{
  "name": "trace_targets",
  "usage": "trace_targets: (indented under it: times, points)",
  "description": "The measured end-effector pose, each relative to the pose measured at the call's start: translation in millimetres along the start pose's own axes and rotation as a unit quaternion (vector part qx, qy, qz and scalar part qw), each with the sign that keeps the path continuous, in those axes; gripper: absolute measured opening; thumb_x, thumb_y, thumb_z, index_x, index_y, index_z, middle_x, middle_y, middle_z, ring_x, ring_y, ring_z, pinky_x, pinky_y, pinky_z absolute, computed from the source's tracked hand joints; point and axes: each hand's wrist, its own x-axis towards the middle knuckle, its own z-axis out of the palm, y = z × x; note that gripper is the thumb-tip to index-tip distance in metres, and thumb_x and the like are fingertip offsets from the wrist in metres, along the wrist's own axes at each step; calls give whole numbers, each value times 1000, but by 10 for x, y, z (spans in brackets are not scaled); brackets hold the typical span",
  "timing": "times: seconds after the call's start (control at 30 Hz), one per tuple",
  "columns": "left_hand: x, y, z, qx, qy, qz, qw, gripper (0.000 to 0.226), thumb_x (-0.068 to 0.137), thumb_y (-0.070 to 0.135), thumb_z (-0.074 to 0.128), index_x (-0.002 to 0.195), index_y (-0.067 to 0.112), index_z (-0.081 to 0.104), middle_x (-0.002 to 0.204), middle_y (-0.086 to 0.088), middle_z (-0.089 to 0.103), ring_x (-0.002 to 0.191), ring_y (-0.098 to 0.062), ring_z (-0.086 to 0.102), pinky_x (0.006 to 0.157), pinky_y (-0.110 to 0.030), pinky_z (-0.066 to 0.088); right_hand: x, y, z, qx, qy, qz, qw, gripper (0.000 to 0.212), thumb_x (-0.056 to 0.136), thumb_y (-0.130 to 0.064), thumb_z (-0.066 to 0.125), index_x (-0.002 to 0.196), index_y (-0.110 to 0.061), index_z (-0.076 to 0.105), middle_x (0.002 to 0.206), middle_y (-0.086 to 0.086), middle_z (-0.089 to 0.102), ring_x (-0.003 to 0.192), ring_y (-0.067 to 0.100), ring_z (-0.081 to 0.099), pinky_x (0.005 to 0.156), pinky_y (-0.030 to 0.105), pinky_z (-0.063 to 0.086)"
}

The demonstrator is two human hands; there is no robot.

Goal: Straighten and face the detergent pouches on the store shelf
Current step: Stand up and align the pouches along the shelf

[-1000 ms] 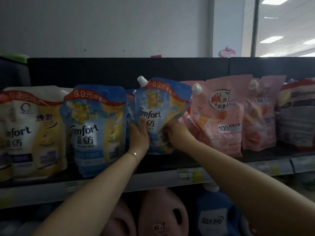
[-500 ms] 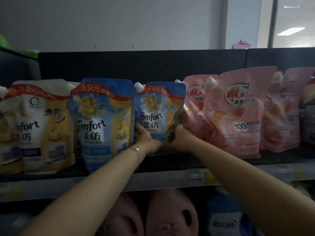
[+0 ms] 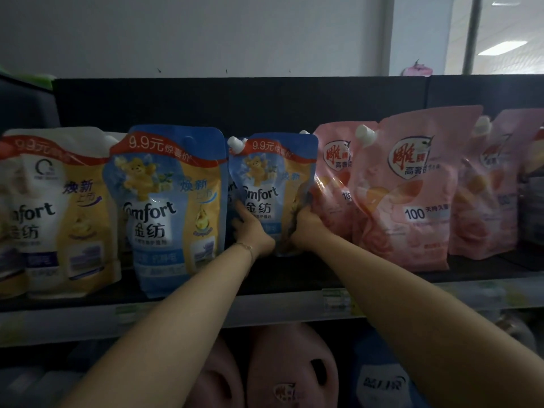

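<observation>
Both arms reach up to the dark shelf (image 3: 294, 279), and between them stands the small-looking blue pouch (image 3: 275, 181), upright, its printed front turned out toward the aisle. Its white spout cap (image 3: 236, 142) is at the upper left corner. The left hand (image 3: 252, 231) grips the pouch low on its left edge, fingers wrapped behind it and the thumb side on the front. A thin bracelet (image 3: 246, 248) sits on that wrist. The right hand (image 3: 306, 226) is curled round the lower right edge and bunches the film there. The pouch's base is partly hidden by the two hands, so I cannot tell whether it rests fully on the shelf board. It sits further back than its neighbour on the left, a second blue pouch (image 3: 167, 207) of the same print that stands near the front lip and leans slightly. Left of that one is a white and yellow pouch (image 3: 53, 213), also facing out. Just to the right of the held pouch, touching the right hand, is a pink pouch (image 3: 332, 184), partly overlapped by a larger-looking pink pouch (image 3: 412, 195) with a white cap, tilted a little. Another pink pouch (image 3: 488, 195) stands beyond it, blurred. A pale price rail (image 3: 265, 312) with small labels runs along the shelf's front edge. Pink jugs (image 3: 291, 369) with cut-out handles stand on the level below, with a blue jug (image 3: 382, 381) beside them.
</observation>
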Motion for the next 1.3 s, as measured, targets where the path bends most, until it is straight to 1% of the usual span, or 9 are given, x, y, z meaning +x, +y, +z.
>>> trace_targets:
  times: [0.1,0.23,0.47,0.6,0.7,0.83,0.97,1.1,1.3]
  points:
    - [-23,-25,-18,27,-3,13,1000,124,78,13,76,147,19,-27,156,-14,-1,140,-31,21,114,-37,22,41,-33,-18,-2,-34,18,999,94,86,-16,70,151,-3,3,144,18,39,130,30,45,106,37,40]
    - [-128,-49,-114,52,-9,4,999,119,80,11,72,147,15,-25,155,-17,5,140,-33,23,115,-40,27,17,-7,-14,17,-46,43,998,108,68,-23,86,147,-4,15,139,14,44,127,30,47,104,43,44]
    - [-404,-78,-233,44,-32,-6,998,99,76,25,79,145,1,12,141,-13,40,127,-27,44,99,-29,40,-291,67,-113,-61,0,-57,996,37,80,-33,70,109,-11,66,107,7,67,94,23,64,84,37,56]
    - [-579,69,-179,-34,-51,20,998,77,81,24,75,137,6,25,129,-7,44,106,-19,48,85,-24,41,-595,90,-308,-91,35,-101,990,25,83,-38,63,93,-14,64,89,2,64,81,22,63,72,35,54]
    - [-694,147,-50,21,6,85,996,72,80,40,71,132,6,35,132,-11,39,111,-25,47,86,-28,43,-819,206,-445,-116,120,-147,975,24,88,-39,56,81,-16,60,79,0,63,72,22,60,63,32,48]
    - [-880,198,205,88,64,212,971,36,84,27,65,112,9,49,120,-10,42,111,-28,46,91,-35,44,-983,484,-548,-157,199,-188,949,29,90,-33,55,70,-13,58,66,0,59,60,22,56,55,31,44]
    - [-1040,315,520,117,38,298,947,30,85,28,59,109,11,52,114,-9,47,106,-29,50,88,-44,46,-1044,791,-604,-180,262,-222,922,31,87,-28,55,59,-15,54,57,0,55,47,23,51,50,25,31]
    - [-1103,467,739,161,25,311,936,39,85,22,53,120,12,39,122,-10,44,114,-31,45,94,-48,40,-1032,952,-638,-222,319,-246,888,33,79,-31,48,52,-13,55,49,1,56,37,23,49,43,21,26]
    - [-984,505,856,208,-7,288,935,53,83,28,51,129,12,31,130,-10,38,122,-32,36,99,-52,35,-855,1125,-639,-195,230,-255,919,15,83,-21,61,72,-11,61,71,3,62,60,25,57,52,28,39]
